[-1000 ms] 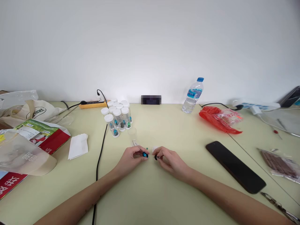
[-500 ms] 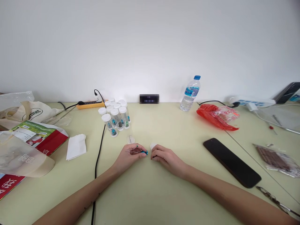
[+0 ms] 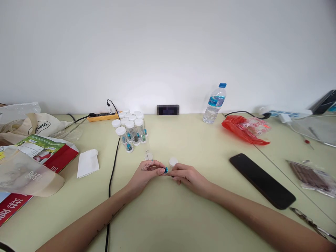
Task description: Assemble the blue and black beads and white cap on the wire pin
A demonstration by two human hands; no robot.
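My left hand (image 3: 146, 173) is closed in a pinch on a small shiny blue bead-like piece (image 3: 166, 170), with thin pale cord trailing back over the fingers. Right beside it, my right hand (image 3: 191, 178) is closed too, fingertips pinched close to the blue piece. A small dark bit shows at those fingertips, too small to name. Just beyond the right fingers lies a round white cap (image 3: 173, 161). Behind my left hand, a clear tube (image 3: 148, 155) lies on the table, partly hidden by the fingers.
Several clear white-capped tubes (image 3: 130, 131) with blue and green contents stand at the back left. Around them are a black cable (image 3: 112, 175), folded tissue (image 3: 88, 163) and translucent jug (image 3: 34, 173). A phone (image 3: 262, 181), water bottle (image 3: 214, 104) and red bag (image 3: 240, 127) are rightward.
My fingertips have come closer together at the blue piece. The right hand has shifted off the white cap, which shows more fully. The whole view has moved slightly.
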